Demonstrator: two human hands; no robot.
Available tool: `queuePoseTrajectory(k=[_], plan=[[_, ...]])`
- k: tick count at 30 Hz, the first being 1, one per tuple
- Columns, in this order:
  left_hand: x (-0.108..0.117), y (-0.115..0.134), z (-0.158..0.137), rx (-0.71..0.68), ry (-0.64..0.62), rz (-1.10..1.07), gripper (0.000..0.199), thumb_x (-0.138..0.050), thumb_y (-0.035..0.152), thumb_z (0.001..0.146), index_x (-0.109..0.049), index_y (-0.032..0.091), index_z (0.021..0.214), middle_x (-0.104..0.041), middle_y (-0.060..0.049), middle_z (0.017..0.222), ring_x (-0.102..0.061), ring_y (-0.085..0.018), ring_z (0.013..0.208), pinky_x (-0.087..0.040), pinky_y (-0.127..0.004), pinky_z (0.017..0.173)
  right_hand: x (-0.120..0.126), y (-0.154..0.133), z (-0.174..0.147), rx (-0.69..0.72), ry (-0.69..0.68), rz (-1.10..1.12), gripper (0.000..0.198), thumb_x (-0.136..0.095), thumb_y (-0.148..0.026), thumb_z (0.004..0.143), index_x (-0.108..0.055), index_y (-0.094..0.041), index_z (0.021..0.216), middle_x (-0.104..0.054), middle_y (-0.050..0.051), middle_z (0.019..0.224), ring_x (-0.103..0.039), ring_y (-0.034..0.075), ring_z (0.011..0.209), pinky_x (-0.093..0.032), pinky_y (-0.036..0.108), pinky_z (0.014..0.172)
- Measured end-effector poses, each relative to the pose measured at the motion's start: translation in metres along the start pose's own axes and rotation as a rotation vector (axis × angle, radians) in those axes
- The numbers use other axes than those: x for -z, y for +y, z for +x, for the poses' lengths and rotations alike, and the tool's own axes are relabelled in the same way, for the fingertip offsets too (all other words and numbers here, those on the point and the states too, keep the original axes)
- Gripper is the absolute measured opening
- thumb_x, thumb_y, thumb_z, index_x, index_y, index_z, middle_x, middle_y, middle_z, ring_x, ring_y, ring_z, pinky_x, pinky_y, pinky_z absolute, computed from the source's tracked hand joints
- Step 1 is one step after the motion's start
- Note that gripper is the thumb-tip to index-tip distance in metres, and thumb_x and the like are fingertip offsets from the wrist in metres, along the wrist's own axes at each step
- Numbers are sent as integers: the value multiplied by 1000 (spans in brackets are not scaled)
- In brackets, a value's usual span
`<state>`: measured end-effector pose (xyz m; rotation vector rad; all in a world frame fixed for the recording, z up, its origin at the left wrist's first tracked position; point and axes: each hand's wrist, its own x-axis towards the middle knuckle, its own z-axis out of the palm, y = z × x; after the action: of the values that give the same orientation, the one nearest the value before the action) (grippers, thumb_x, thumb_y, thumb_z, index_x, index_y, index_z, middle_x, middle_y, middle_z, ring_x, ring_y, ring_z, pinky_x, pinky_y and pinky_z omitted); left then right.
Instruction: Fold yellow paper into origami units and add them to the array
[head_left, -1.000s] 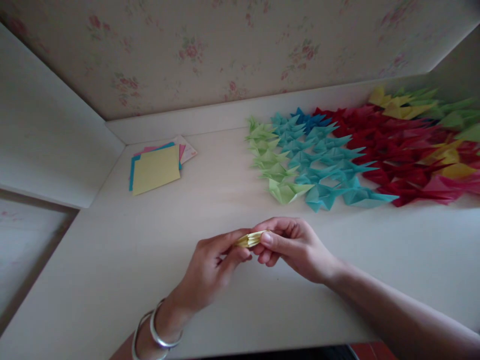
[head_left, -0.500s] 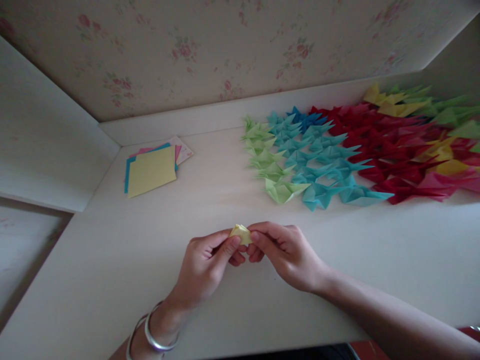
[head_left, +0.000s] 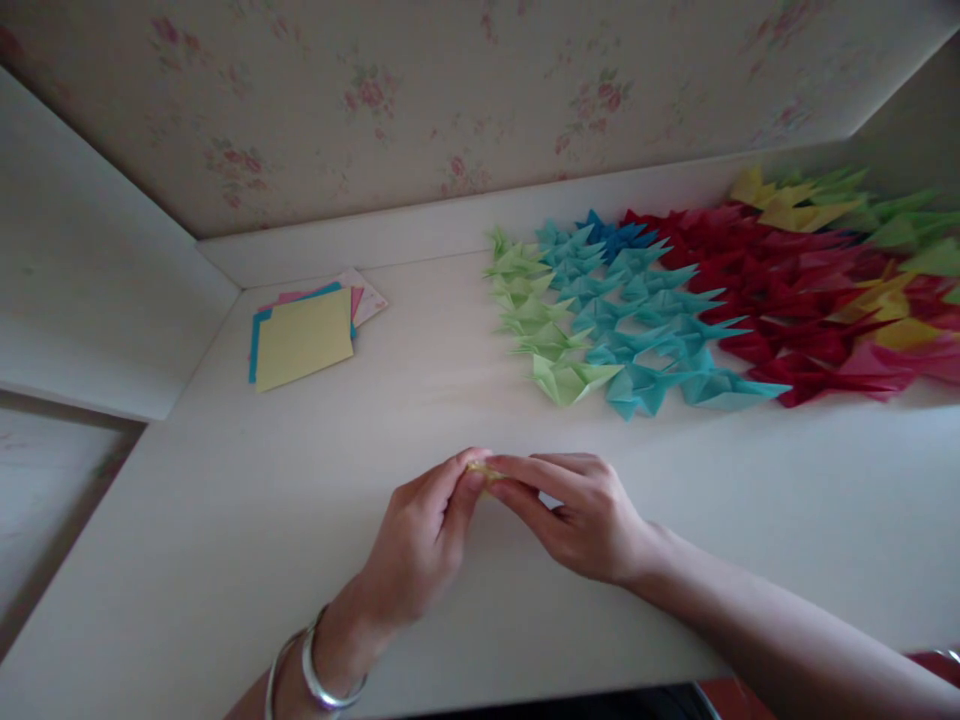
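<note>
A small piece of folded yellow paper [head_left: 486, 472] is pinched between my two hands above the white table, mostly covered by fingertips. My left hand [head_left: 424, 535] grips its left side with thumb and fingers closed; bangles circle that wrist. From the right, my right hand [head_left: 589, 510] presses the paper between thumb and index finger. Beyond the hands to the right stand rows of folded paper cranes; the nearest are a light green crane [head_left: 571, 380] and a turquoise crane [head_left: 645, 392].
A stack of square paper [head_left: 304, 340], yellow on top of blue and pink, lies at the back left. Red, pink and yellow paper cranes [head_left: 810, 300] fill the right side. A white cabinet side [head_left: 97, 260] bounds the left, and a floral wall [head_left: 420, 110] rises behind the white table [head_left: 247, 510].
The folded yellow paper has turned and is now more hidden by my fingers. My left hand has rotated slightly upright and my right fingertips have moved left over the paper.
</note>
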<state>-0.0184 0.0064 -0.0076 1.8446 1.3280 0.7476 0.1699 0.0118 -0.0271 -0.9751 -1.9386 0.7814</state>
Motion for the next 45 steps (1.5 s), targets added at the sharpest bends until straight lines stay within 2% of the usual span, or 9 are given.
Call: queuePoseTrajectory(k=[3,7,12,19,25,32,37,42,45], plan=[[1,3,0,-12,-44,-9,26,-45,27,100,-68,17,107,-71,-5,79,-65,-17,69,-51,-26,69,0,-1,1,31,6,80,28,-56,-19,95,-70,-19,120,-75,8,84,-67,16,67,-52,26,61],[3,4,-1,4,-78,-50,26,-42,29,101,-65,17,100,-63,-1,70,-58,-14,62,-45,-24,62,4,-5,6,-56,-32,288,22,-60,-22,94,-75,-21,110,-74,8,88,-68,17,76,-54,27,68],[4,5,-2,73,-91,-135,25,-41,33,102,-61,19,97,-54,3,63,-49,-12,55,-38,-21,52,3,-7,5,-144,-75,313,25,-62,-22,92,-73,-20,115,-76,7,89,-69,15,74,-55,25,68],[-2,7,-2,123,-48,-157,26,-38,36,102,-57,19,97,-46,6,55,-44,-11,48,-34,-22,48,-2,-8,3,-434,-57,466,24,-61,-27,92,-67,-19,114,-75,2,72,-71,14,63,-57,22,61],[-3,3,0,132,-130,-210,25,-42,38,101,-56,19,91,-48,6,57,-44,-10,50,-34,-21,49,-1,-8,3,-386,-82,417,19,-61,-24,91,-64,-19,110,-75,2,72,-71,14,64,-55,20,59],[-5,0,-6,40,-53,-242,23,-41,37,102,-51,21,87,-38,10,54,-34,-9,47,-30,-21,47,-1,-11,4,-485,-93,685,18,-65,-29,90,-62,-19,104,-72,1,67,-69,14,61,-56,23,59],[-6,-2,-7,91,-74,-300,24,-42,38,102,-52,21,89,-38,10,52,-35,-8,44,-28,-20,44,0,-12,3,-490,-79,686,13,-64,-28,91,-63,-18,99,-71,1,65,-68,13,58,-55,21,56],[-3,-2,-4,146,-138,-310,30,-36,40,103,-57,20,98,-42,8,54,-38,-9,47,-31,-20,46,0,-8,3,-496,-48,631,12,-64,-25,90,-64,-19,100,-70,-1,63,-66,11,55,-53,19,54],[0,-2,-2,169,-159,-323,31,-34,40,104,-57,20,108,-43,7,59,-39,-10,52,-33,-21,50,-1,-4,5,-515,-4,680,13,-66,-27,90,-64,-19,100,-70,-1,64,-66,11,56,-53,19,55]])
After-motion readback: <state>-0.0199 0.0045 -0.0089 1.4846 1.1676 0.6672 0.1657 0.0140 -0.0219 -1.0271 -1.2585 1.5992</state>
